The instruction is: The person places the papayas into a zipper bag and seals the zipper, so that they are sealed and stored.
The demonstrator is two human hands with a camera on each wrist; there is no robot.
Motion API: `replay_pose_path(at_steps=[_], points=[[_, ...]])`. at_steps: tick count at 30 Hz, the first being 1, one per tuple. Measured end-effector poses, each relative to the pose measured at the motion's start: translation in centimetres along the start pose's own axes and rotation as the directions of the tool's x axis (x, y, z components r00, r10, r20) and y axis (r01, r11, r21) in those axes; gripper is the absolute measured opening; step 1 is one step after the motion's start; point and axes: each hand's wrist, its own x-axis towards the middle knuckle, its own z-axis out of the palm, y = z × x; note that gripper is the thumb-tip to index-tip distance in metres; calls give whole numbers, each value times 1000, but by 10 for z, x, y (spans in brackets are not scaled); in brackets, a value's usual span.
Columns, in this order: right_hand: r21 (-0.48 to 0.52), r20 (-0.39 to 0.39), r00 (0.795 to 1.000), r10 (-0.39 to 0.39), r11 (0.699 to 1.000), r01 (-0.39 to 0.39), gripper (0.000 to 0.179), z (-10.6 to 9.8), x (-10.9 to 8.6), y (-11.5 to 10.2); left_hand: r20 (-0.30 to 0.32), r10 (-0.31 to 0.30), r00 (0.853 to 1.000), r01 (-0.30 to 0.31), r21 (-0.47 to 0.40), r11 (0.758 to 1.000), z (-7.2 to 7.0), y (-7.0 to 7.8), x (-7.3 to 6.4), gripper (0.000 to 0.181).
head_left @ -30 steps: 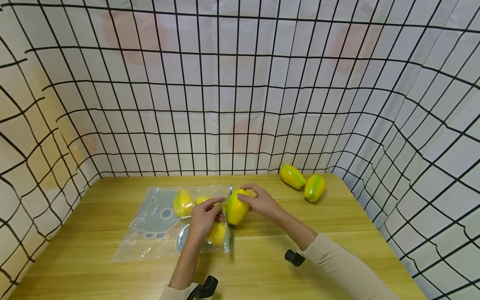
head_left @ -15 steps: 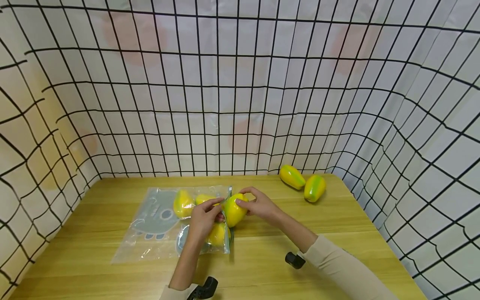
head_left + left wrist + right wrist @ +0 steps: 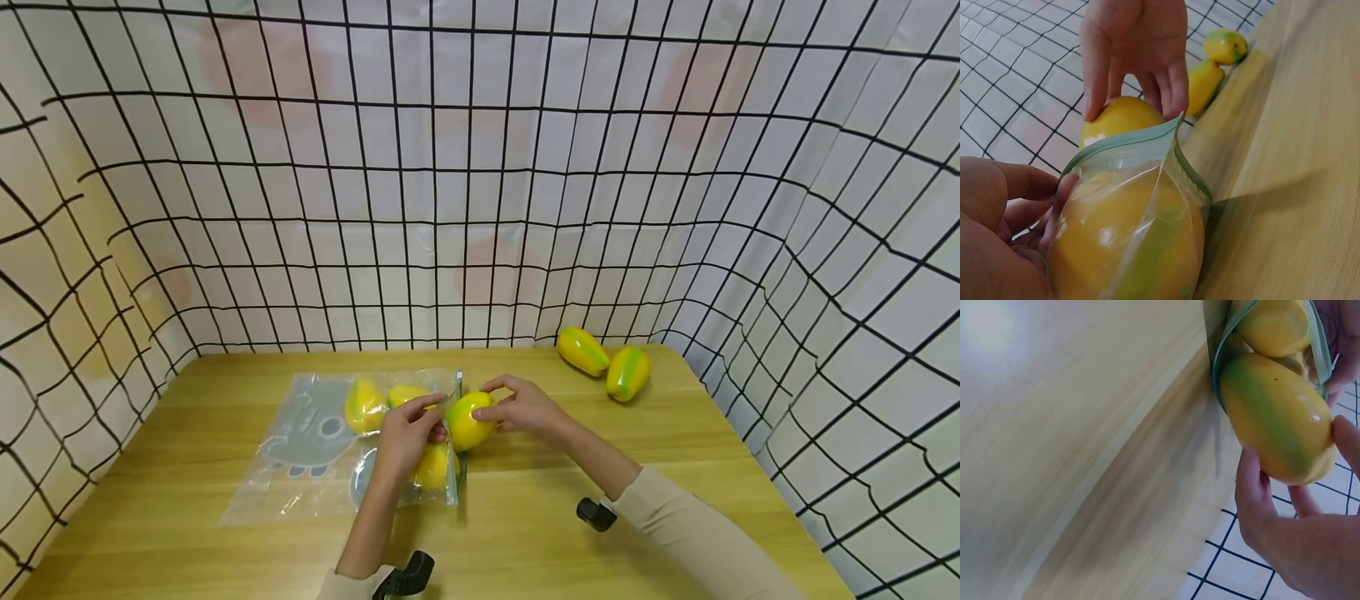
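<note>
My right hand [image 3: 529, 408] grips a yellow papaya [image 3: 467, 427] with a green stripe, thumb and fingers spread around its outer end. In the right wrist view this papaya [image 3: 1275, 419] sits with its far end between the two green edges of the bag's mouth. The clear zip bag [image 3: 281, 492] lies flat on the table, its opening facing right. At that opening my left hand [image 3: 403, 437] pinches the bag's edge, holding the mouth apart. Several papayas show through the plastic, one [image 3: 1129, 244] close beside my left fingers in the left wrist view.
Two more papayas, one lying slanted [image 3: 582, 352] and one [image 3: 628, 373] beside it, rest at the table's back right corner. A black wire grid [image 3: 435, 222] backed with white sheeting encloses the wooden table [image 3: 570, 475] at the back and both sides.
My right hand has moved the papaya slightly left and down, turning it so its end enters the bag's mouth. My left hand keeps its hold on the bag's edge.
</note>
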Motion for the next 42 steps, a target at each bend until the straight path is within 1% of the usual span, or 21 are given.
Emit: replay_pose_path(at_steps=[3,5,10,18,23,28,36,42], points=[[-78,-5,1000,4,997,-5,54,-4,-1,0,3,-7,1000,7,0,1000,1,1,0,30],[-99,-9,1000,9,995,-10,52,-5,-1,0,3,-10,1000,10,-4,1000,1,1,0,29],[-82,-4,999,32,996,-32,47,-6,0,3,-1,-2,1000,2,-9,1000,0,0,1,29],[-64,2,999,45,997,-45,50,-1,0,12,-9,3,1000,-3,2,1000,2,-1,2,26],[-51,-1,999,36,998,-36,50,6,-1,17,4,13,1000,-13,5,1000,3,-1,3,27],[-79,-24,999,34,996,-35,51,11,-3,20,7,5,1000,-6,15,1000,4,-1,3,28],[-92,-27,999,17,996,-20,56,18,2,22,5,10,1000,-11,11,1000,3,0,1,27],[-74,-21,1000,11,997,-13,57,27,6,18,-8,2,1000,-2,3,1000,2,-2,0,26]])
